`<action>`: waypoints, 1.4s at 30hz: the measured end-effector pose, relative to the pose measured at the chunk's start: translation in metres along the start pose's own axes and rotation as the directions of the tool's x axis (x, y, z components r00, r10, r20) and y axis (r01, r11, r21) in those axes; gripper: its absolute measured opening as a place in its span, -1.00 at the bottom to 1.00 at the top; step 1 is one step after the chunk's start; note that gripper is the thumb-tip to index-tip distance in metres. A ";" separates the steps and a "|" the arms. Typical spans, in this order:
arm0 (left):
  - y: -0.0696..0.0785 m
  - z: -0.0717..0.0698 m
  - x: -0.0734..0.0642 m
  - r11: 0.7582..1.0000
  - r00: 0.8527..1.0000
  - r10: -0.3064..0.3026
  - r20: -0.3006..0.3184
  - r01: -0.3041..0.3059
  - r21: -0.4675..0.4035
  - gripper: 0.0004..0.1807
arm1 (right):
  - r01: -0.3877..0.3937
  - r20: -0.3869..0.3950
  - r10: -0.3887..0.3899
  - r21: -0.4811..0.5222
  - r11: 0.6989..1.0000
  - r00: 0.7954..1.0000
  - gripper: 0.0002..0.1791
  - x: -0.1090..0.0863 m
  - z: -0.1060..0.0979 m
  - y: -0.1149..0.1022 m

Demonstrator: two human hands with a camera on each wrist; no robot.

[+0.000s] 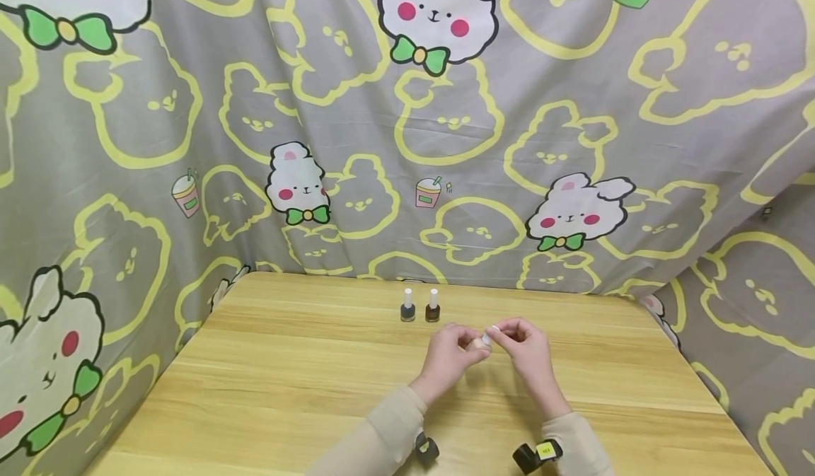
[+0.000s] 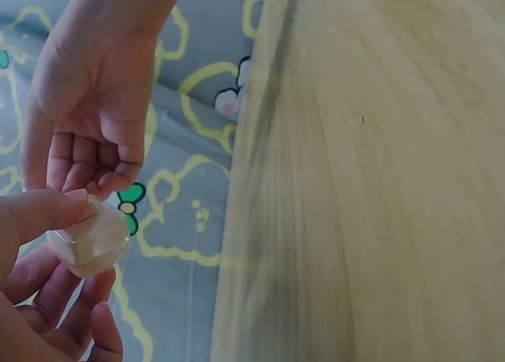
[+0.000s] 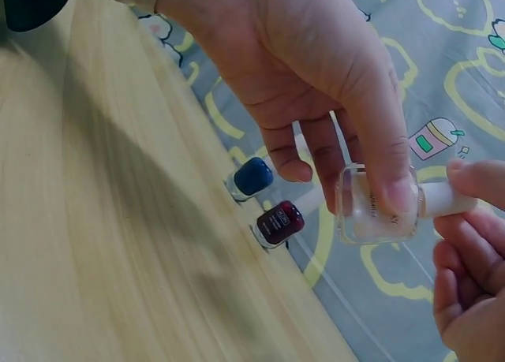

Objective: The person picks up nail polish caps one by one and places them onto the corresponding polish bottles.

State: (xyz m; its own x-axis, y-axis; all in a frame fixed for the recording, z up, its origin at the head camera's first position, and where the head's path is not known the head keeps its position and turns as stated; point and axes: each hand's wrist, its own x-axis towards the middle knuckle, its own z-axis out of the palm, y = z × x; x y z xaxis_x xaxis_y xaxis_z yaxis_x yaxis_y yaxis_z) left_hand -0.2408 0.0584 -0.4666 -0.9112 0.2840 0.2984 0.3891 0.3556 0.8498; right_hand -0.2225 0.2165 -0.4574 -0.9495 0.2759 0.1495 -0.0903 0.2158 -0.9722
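Note:
My left hand [image 1: 448, 357] holds a small clear nail polish bottle [image 3: 357, 212] with pale, milky polish, the thumb pressed along its printed face. The bottle lies tilted on its side above the table. On its neck sits a white cap [image 3: 447, 199], pinched between the thumb and fingers of my right hand [image 1: 530, 354]. In the left wrist view the pale bottle [image 2: 93, 240] shows under the left thumb, while its cap is hidden behind the fingers. Both hands meet over the right part of the table.
Behind the hands, a dark blue nail polish bottle [image 1: 407, 311] and a dark red one [image 1: 433, 312] stand upright side by side with white caps. The wooden table [image 1: 286, 363] ends at a grey patterned cloth [image 1: 356, 122] at the back and sides.

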 end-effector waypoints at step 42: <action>0.001 0.000 0.000 0.997 1.000 -0.006 0.015 0.007 -0.077 -0.76 | 0.031 0.004 -0.032 0.081 0.996 0.999 -0.76 0.000 0.002 0.004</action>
State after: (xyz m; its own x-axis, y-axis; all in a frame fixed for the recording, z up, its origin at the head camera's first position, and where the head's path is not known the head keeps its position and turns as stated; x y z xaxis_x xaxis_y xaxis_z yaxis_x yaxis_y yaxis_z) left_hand -0.2399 0.0588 -0.4657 -0.9114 0.2949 0.2869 0.3710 0.2877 0.8829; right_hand -0.2237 0.2159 -0.4616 -0.9473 0.2654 0.1795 -0.1439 0.1482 -0.9784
